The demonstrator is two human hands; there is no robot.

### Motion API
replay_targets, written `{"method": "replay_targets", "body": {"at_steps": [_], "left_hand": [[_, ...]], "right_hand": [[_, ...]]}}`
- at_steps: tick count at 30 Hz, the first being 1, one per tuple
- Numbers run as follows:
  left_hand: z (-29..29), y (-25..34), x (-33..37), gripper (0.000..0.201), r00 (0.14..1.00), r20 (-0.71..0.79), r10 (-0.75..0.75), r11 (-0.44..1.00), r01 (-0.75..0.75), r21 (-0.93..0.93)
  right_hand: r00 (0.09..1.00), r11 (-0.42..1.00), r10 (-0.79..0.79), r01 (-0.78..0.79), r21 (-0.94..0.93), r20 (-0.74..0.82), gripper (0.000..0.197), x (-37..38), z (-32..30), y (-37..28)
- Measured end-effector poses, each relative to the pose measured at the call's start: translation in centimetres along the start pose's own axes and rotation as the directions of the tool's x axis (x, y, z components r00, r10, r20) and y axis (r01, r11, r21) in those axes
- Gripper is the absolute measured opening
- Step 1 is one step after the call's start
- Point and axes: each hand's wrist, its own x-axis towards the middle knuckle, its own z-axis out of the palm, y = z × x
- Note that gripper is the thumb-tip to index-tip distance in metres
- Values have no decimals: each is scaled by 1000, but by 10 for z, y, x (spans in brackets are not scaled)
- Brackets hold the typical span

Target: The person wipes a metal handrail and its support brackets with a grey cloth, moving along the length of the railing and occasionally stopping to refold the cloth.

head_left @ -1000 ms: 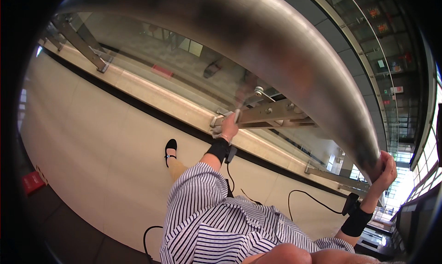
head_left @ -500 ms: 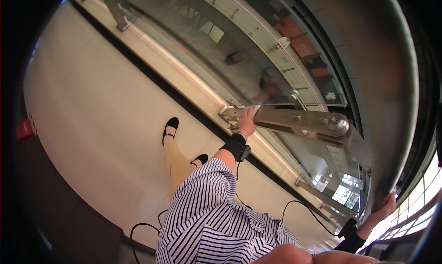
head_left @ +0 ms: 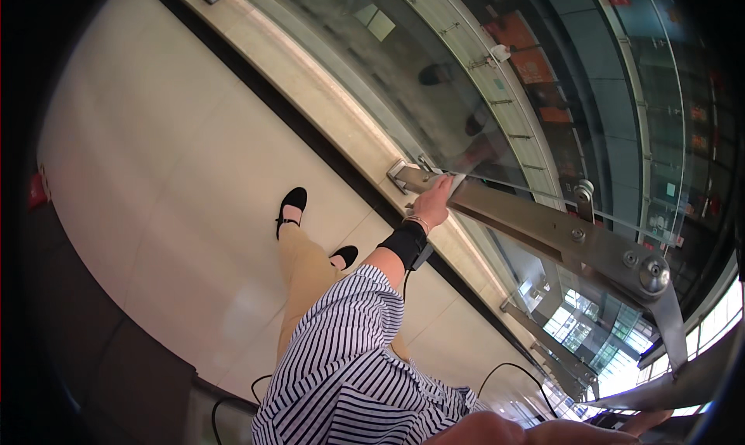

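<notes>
My left hand (head_left: 434, 204) reaches to a flat metal railing post (head_left: 535, 221), pressing a small pale cloth-like piece (head_left: 456, 184) against its face near the lower end. The fingers are closed over that piece; its exact kind is hard to make out. A black band (head_left: 403, 245) wraps the left wrist. At the lower right edge, my right hand (head_left: 650, 422) is beside the metal handrail (head_left: 660, 391). Its fingers are hidden by the rail and the dark rim of the picture.
Glass panels (head_left: 497, 166) run along the railing, with lower levels visible through them. A stone ledge with a dark strip (head_left: 299, 127) edges the pale tiled floor (head_left: 171, 173). My black shoes (head_left: 292, 204) stand near it. Black cables (head_left: 508, 365) hang beside my striped shirt (head_left: 349, 344).
My view has swung, so the handrail now sits lower right and more of the post shows. The left hand stays at the post's lower part; the right hand appears lower and more hidden.
</notes>
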Motion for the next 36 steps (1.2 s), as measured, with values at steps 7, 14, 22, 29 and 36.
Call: {"method": "replay_targets", "body": {"at_steps": [7,14,22,29,36], "left_hand": [[-14,-22,10,46,973,105,-207,970,190,149],[-7,30,-36,63,998,-50,-36,987,28,-161],[-13,-24,-7,68,974,101,-202,974,189,121],[-4,-58,16,69,968,8,-250,951,244,190],[6,-36,2,70,958,1,-286,942,281,182]], "right_hand": [[999,998,42,-42,41,0,33,2,0,-5],[997,996,78,-77,43,1,32,0,-5,-5],[997,995,82,-83,51,10,32,-3,-5,-6],[997,993,77,-78,89,20,31,-2,-1,-10],[996,991,89,-91,97,25,31,-3,-5,-7]]}}
